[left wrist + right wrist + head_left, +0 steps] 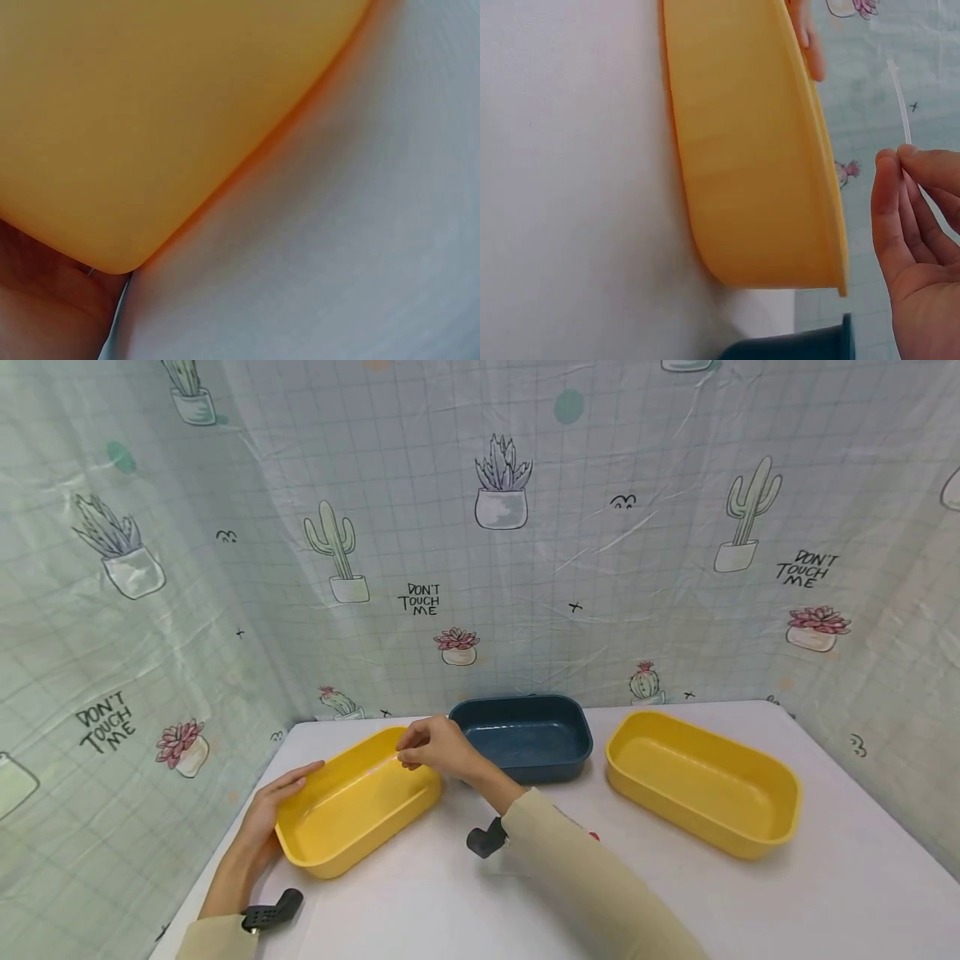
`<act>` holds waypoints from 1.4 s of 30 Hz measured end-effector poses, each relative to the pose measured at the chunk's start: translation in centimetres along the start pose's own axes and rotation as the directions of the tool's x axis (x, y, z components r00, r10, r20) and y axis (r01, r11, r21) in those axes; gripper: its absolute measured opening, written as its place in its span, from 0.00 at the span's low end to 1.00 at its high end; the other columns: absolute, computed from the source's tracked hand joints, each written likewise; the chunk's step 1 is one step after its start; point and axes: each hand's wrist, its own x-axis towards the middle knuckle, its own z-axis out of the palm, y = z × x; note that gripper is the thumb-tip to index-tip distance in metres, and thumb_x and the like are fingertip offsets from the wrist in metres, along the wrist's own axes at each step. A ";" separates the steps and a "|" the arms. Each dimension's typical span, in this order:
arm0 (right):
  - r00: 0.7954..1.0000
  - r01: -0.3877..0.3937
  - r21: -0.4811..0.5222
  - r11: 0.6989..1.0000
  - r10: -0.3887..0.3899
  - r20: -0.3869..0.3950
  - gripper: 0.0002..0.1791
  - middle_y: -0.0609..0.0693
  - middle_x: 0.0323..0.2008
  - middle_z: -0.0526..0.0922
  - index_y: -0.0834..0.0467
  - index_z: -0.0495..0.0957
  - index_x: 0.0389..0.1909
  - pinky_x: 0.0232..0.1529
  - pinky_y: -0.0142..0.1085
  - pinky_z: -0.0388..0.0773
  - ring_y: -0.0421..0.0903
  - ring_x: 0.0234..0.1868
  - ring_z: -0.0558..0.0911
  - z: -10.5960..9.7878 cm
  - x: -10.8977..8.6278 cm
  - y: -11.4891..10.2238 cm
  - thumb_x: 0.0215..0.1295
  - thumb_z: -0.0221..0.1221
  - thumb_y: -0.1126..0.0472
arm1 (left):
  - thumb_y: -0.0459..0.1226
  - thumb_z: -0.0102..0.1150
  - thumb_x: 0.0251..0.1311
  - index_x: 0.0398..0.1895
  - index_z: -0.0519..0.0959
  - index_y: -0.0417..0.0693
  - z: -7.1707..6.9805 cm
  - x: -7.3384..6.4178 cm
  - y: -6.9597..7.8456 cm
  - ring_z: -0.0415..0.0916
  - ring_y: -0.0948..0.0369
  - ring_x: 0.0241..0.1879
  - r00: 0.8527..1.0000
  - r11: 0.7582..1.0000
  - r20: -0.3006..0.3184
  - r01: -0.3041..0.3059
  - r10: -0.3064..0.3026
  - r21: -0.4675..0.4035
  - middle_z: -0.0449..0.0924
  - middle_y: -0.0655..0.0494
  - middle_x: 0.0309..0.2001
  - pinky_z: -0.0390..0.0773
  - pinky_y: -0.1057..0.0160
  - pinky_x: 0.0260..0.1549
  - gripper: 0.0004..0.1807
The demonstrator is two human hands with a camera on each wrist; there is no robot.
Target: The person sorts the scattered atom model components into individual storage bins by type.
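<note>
My right hand (442, 747) hovers over the far end of the left yellow bin (360, 852). Between thumb and fingertips it pinches a thin white strip (901, 101) with a small head at its upper end, much like a cable tie; in the head view the strip is hardly visible. My left hand (268, 806) rests along the bin's left outer side, its fingers stretched out near the rim. The left wrist view shows the bin's yellow wall (165, 112) close up, with part of the left palm (52, 300) beside its corner.
A dark blue bin (525, 743) stands at the back middle of the white table (420, 910). Another yellow bin (705, 785) sits at the right. A small red thing (594, 836) peeks out beside my right sleeve, mostly hidden. Patterned curtains (555, 568) enclose the table.
</note>
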 end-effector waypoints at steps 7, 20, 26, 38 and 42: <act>0.996 -0.081 0.040 0.996 0.082 -0.042 0.08 0.54 0.33 0.88 0.66 0.84 0.43 0.45 0.43 0.89 0.41 0.30 0.88 1.5 1.1 1.0 0.67 0.67 0.67 | 0.49 0.44 0.80 0.77 0.68 0.58 0.0 0.0 -0.1 0.74 0.76 0.60 1.000 1.000 -0.008 0.010 -0.010 0.010 0.68 0.65 0.74 0.78 0.75 0.57 0.26; 0.985 -0.155 0.156 0.975 0.165 -0.054 0.03 0.52 0.32 0.87 0.64 0.84 0.37 0.45 0.42 0.89 0.41 0.30 0.88 5.1 3.4 0.3 0.64 0.68 0.70 | 0.50 0.44 0.80 0.78 0.67 0.58 -0.8 -0.1 0.4 0.72 0.76 0.60 0.999 1.000 -0.023 0.023 -0.023 0.019 0.59 0.57 0.80 0.78 0.76 0.56 0.27; 0.977 -0.189 0.176 0.966 0.203 -0.065 0.04 0.52 0.31 0.86 0.65 0.85 0.38 0.39 0.35 0.89 0.42 0.30 0.88 6.0 3.9 0.2 0.64 0.68 0.70 | 0.48 0.44 0.80 0.77 0.69 0.58 -0.9 -0.1 0.4 0.74 0.77 0.59 0.999 0.999 -0.025 0.035 -0.035 0.001 0.68 0.65 0.73 0.78 0.76 0.55 0.26; 0.943 -0.306 0.149 0.940 0.321 -0.085 0.02 0.51 0.32 0.86 0.62 0.85 0.35 0.47 0.40 0.89 0.45 0.31 0.86 6.8 4.7 0.9 0.64 0.68 0.70 | 0.47 0.45 0.80 0.77 0.69 0.57 -0.2 0.5 0.4 0.75 0.76 0.58 0.999 0.999 -0.008 0.041 -0.041 0.013 0.68 0.65 0.74 0.79 0.74 0.56 0.25; 0.930 -0.333 0.080 0.939 0.342 -0.135 0.04 0.50 0.28 0.84 0.62 0.85 0.29 0.39 0.35 0.88 0.44 0.27 0.85 7.1 5.2 1.5 0.60 0.70 0.71 | 0.48 0.46 0.80 0.76 0.70 0.58 -0.2 0.6 0.2 0.74 0.76 0.59 0.999 0.997 -0.021 0.037 -0.035 0.064 0.64 0.58 0.78 0.78 0.75 0.56 0.26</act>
